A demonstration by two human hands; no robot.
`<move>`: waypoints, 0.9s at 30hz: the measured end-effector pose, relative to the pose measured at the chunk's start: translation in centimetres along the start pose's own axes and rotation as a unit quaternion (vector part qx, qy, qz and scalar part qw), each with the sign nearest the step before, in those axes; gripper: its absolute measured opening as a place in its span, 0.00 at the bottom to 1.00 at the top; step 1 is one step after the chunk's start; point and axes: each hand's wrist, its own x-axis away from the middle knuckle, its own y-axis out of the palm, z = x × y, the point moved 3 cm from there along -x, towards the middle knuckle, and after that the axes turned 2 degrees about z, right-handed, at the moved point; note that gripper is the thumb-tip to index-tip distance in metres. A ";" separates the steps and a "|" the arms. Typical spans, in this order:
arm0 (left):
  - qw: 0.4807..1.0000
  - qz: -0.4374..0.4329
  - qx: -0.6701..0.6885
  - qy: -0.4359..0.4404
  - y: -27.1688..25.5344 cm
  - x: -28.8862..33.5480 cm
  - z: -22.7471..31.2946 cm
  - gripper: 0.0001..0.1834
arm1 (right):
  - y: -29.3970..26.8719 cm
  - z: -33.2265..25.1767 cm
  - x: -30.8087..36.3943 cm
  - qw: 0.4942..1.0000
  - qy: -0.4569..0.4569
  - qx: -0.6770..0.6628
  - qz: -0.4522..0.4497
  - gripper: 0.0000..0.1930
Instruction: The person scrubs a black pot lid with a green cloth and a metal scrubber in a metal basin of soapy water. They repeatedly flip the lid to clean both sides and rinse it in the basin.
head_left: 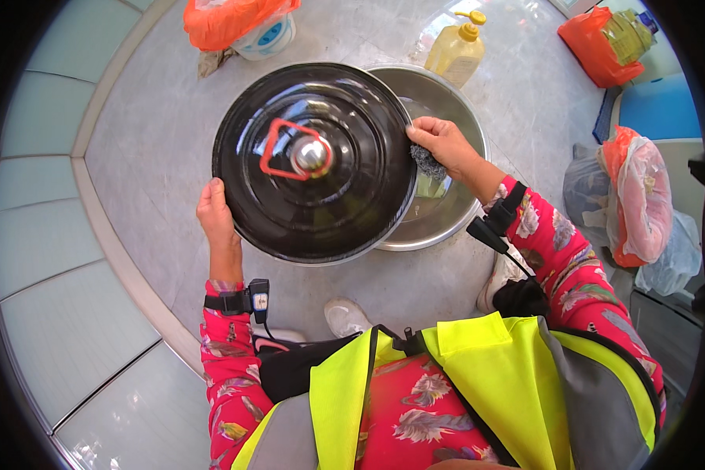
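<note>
A large round black pot lid [354, 211] with a red loop handle is held up between my hands, its top facing me. My left hand [216, 211] grips the left rim, thumb on top and fingers beneath. At the opposite rim, my right hand [446, 145] holds a dark grey wire scourer [427, 162] against the edge, its thumb on the lid. Below and partly hidden by the lid stands a wide steel basin [471, 133] with some liquid in it. Something pale green shows inside, too covered to name.
A yellow pump bottle [456, 53] stands just behind the basin. At the back left is a white bucket [266, 39] with an orange bag over it. Several plastic bags [642, 196] sit along the right, near a blue-topped container [659, 108]. Pale tiles [47, 258] line the left side.
</note>
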 end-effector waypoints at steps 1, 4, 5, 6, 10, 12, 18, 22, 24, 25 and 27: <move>0.999 0.019 0.028 -0.018 -0.1 -0.1 -0.3 0.14 | 0.4 0.1 0.4 0.999 -0.024 -0.034 -0.033 0.07; 0.995 0.038 0.083 -0.031 -0.2 -0.5 -1.0 0.15 | 1.3 1.0 1.7 0.997 0.014 -0.018 -0.068 0.06; 0.995 0.050 0.087 -0.027 -0.4 -0.6 -1.2 0.15 | 1.7 1.2 2.0 0.997 0.016 -0.022 -0.074 0.06; 0.993 0.063 0.098 -0.026 -0.5 -0.6 -1.3 0.15 | 2.0 1.1 2.2 0.995 -0.019 -0.051 -0.085 0.06; 0.993 0.060 0.100 0.000 -1.1 -0.6 -1.0 0.15 | 3.0 1.2 2.3 0.992 -0.029 -0.093 -0.075 0.07; 0.995 0.065 0.076 0.002 -1.2 -0.5 -0.9 0.15 | 3.0 1.1 2.2 0.989 -0.062 -0.127 -0.052 0.06; 0.998 0.036 0.039 0.021 -1.6 0.7 0.0 0.15 | 2.6 2.2 2.8 0.997 -0.057 0.020 0.042 0.07; 0.998 0.034 0.048 0.026 -0.9 1.1 0.4 0.15 | 2.2 3.5 2.2 0.996 0.013 -0.039 0.078 0.12; 0.998 0.032 0.044 0.023 -0.7 1.5 0.5 0.14 | 2.0 4.2 1.7 0.996 0.043 -0.063 0.055 0.15; 0.997 0.024 0.065 0.023 -0.6 1.6 0.5 0.14 | 1.5 4.5 1.6 0.994 0.060 0.058 0.075 0.17; 0.998 0.014 0.057 0.021 -0.5 1.8 0.5 0.14 | 0.8 4.9 1.4 0.958 0.051 0.275 0.056 0.20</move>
